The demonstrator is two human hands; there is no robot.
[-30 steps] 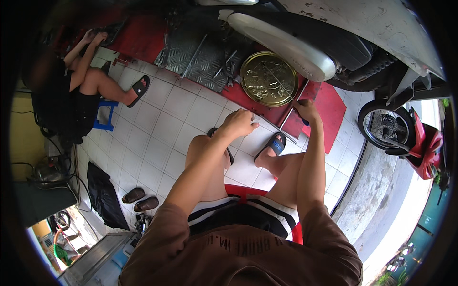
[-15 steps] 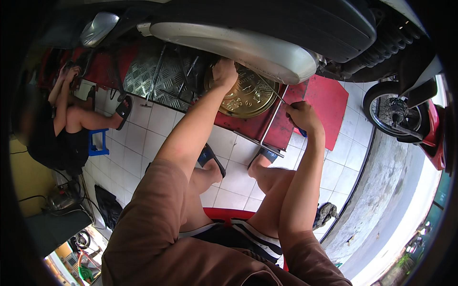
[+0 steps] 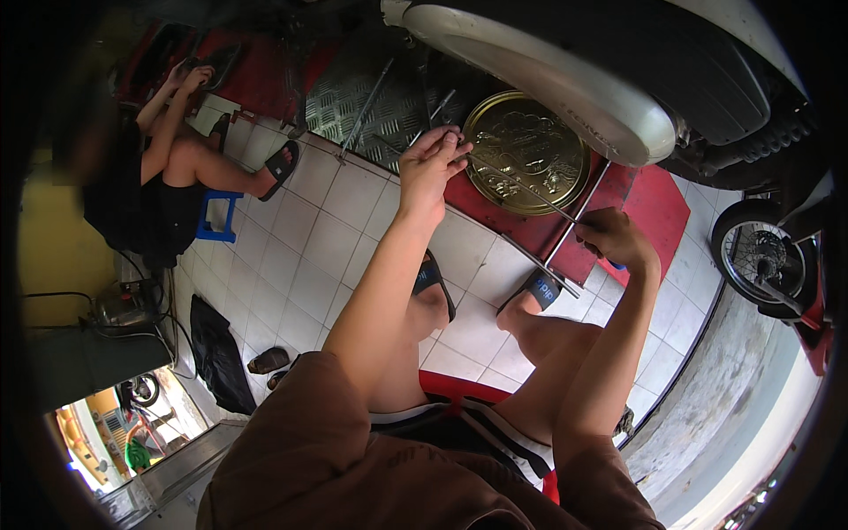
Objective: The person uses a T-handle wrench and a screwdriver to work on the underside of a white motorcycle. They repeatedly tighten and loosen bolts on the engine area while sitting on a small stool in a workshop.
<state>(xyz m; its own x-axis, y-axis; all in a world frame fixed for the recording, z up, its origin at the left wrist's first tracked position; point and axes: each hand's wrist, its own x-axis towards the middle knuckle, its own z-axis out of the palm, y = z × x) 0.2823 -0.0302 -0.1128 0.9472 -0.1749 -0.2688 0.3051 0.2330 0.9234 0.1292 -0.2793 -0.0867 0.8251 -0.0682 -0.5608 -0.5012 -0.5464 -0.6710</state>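
Observation:
My right hand (image 3: 618,238) is closed around a long, thin-shafted screwdriver (image 3: 527,188), with a bit of blue showing below the fist. Its shaft slants up and left across a round gold embossed tray (image 3: 541,141), toward my left hand. My left hand (image 3: 429,172) is raised beside the tray's left edge, thumb and fingertips pinched together near the shaft's tip. Whatever the pinch holds is too small to name. Under my right hand, a T-handle wrench (image 3: 560,240) lies over the edge of the red platform (image 3: 632,216).
A motorbike's silver casing (image 3: 548,79) overhangs the tray. More tools, including a long metal bar (image 3: 367,106), lie on the tread plate (image 3: 331,110) at left. Another person sits far left by a blue stool (image 3: 217,216). A spoked wheel (image 3: 764,256) stands at right.
My left hand has come out from under the silver casing and drawn back to the tray's left edge. The whole view has shifted, so things sit farther right. My right hand keeps the screwdriver.

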